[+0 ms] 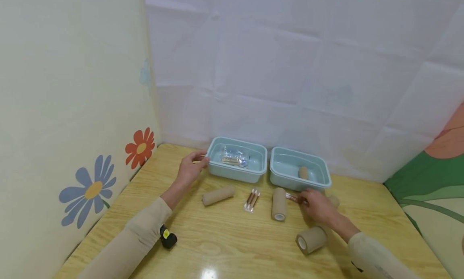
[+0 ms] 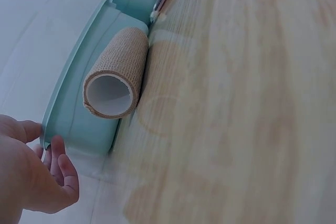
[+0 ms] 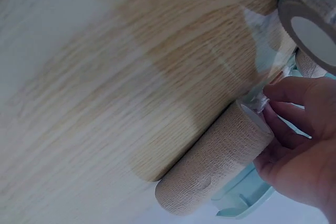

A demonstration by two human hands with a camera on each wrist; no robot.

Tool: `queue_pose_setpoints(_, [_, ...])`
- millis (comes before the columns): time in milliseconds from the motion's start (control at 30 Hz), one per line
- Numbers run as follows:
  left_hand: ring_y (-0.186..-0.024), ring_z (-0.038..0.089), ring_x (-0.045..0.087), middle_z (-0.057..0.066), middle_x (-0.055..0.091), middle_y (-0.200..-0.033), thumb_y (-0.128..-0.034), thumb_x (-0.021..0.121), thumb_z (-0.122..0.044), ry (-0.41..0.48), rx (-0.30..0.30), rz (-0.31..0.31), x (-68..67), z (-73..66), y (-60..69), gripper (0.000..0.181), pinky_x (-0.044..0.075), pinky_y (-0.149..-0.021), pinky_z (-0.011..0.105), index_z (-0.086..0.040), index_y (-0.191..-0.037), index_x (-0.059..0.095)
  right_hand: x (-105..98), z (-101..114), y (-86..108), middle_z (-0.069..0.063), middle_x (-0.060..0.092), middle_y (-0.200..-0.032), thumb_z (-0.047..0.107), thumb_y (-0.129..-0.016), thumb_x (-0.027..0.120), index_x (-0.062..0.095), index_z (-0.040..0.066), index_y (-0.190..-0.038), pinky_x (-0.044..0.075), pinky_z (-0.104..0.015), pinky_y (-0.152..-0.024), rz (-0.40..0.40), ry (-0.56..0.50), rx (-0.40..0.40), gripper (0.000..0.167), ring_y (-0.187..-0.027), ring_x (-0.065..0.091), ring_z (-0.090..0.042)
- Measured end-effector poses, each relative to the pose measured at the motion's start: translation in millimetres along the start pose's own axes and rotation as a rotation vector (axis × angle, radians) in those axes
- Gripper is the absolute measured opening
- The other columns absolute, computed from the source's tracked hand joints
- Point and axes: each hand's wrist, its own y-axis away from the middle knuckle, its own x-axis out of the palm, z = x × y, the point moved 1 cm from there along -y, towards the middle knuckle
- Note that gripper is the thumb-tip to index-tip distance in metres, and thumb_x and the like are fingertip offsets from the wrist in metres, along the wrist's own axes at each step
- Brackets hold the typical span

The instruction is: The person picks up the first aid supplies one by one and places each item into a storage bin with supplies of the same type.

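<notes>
Swab pkt [image 1: 291,197] pinched at tips of R hand [image 1: 319,206].

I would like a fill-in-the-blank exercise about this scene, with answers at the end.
The ____ hand holds a small packet.
The left hand touches the ____ bin.
A tan roll is inside the ____ bin.
On the table, a swab packet lies ____ two tan rolls.

Missing words: right; left; right; between.
</notes>
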Motion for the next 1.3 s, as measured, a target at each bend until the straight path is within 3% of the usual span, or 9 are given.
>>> queue_pose_setpoints(233, [-0.100, 0.032, 0.065, 0.020, 0.063, -0.122, -0.1012, 0.066, -0.018, 0.002, 0.008, -0.007, 1.4, -3.3, -1.8, 0.040, 0.051, -0.081, 0.033, -0.001, -0.138, 0.061, -6, 2, -0.1, -0.003, 0.063, -0.084, -0.007, -0.078, 0.079, 0.073, 0.004, -0.089, 0.053, -0.042, -0.069, -0.028, 0.025, 0.018, 0.017, -0.077, 0.060, -0.021])
queue_pose_setpoints(467, [-0.101, 0.033, 0.065, 0.021, 0.062, -0.123, -0.1012, 0.066, -0.017, 0.015, 0.007, -0.007, 1.7, -5.1, -3.1, 0.041, 0.050, -0.090, 0.043, 0.000, -0.138, 0.060, -13, 3, -1.3, -0.001, 0.061, -0.081, -0.004, -0.078, 0.080, 0.074, 0.006, -0.087, 0.051, -0.038, -0.064, -0.059, 0.098, -0.007, 0.015, -0.074, 0.058, -0.020])
queue_pose_setpoints(800, [-0.101, 0.032, 0.065, 0.021, 0.062, -0.124, -0.1009, 0.067, -0.017, 0.007, -0.010, -0.013, -0.9, -3.0, -3.0, 0.041, 0.051, -0.090, 0.043, 0.000, -0.138, 0.060, -21, 4, 0.1, 0.000, 0.062, -0.084, -0.003, -0.079, 0.081, 0.074, 0.007, -0.090, 0.053, -0.036, -0.064, -0.043, 0.113, 0.008, 0.017, -0.076, 0.059, -0.017])
queue_pose_setpoints(1067, [-0.096, 0.027, 0.065, 0.019, 0.063, -0.122, -0.1008, 0.067, -0.019, -0.017, -0.004, -0.013, -1.0, 0.4, -4.8, 0.042, 0.051, -0.077, 0.031, -0.001, -0.138, 0.061, -28, 9, -1.3, 0.000, 0.066, -0.087, -0.004, -0.079, 0.082, 0.075, 0.008, -0.090, 0.054, -0.039, -0.068, -0.058, 0.116, -0.033, 0.018, -0.079, 0.062, -0.018])
queue_pose_setpoints(1300, [-0.098, 0.028, 0.066, 0.020, 0.063, -0.124, -0.1007, 0.067, -0.019, -0.003, -0.004, -0.013, 1.9, 2.7, -4.6, 0.041, 0.052, -0.085, 0.036, -0.001, -0.137, 0.061, -36, 16, -4.7, 0.003, 0.061, -0.084, -0.003, -0.080, 0.080, 0.075, 0.009, -0.092, 0.052, -0.037, -0.065, -0.070, 0.121, -0.035, 0.017, -0.076, 0.056, -0.015])
